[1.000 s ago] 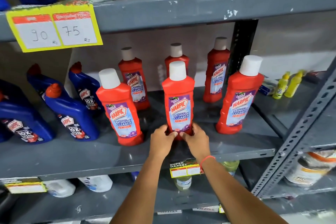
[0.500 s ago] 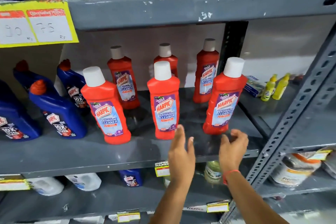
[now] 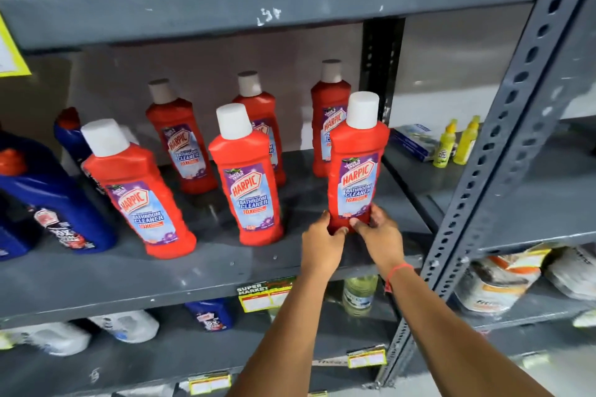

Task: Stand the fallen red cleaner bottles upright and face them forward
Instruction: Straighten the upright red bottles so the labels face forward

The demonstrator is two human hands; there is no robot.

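Note:
Several red cleaner bottles with white caps stand upright on the grey middle shelf (image 3: 225, 271), labels facing me. My left hand (image 3: 322, 243) and my right hand (image 3: 379, 235) both grip the base of the front right red bottle (image 3: 356, 164), which stands upright with its label forward. The front middle red bottle (image 3: 250, 184) and the front left red bottle (image 3: 142, 200) stand free. Three more red bottles stand behind: the back left bottle (image 3: 180, 142), the back middle bottle (image 3: 258, 100) and the back right bottle (image 3: 327, 106), partly hidden.
Blue cleaner bottles (image 3: 48, 206) crowd the shelf's left end. Two small yellow bottles (image 3: 456, 142) and a box (image 3: 416, 138) sit on the neighbouring shelf to the right. A slotted grey upright (image 3: 503, 126) stands right of my hands. Jugs and packets fill the lower shelf.
Both hands left the front middle bottle, shifted right, and have closed around the base of the front right bottle. The view has panned right.

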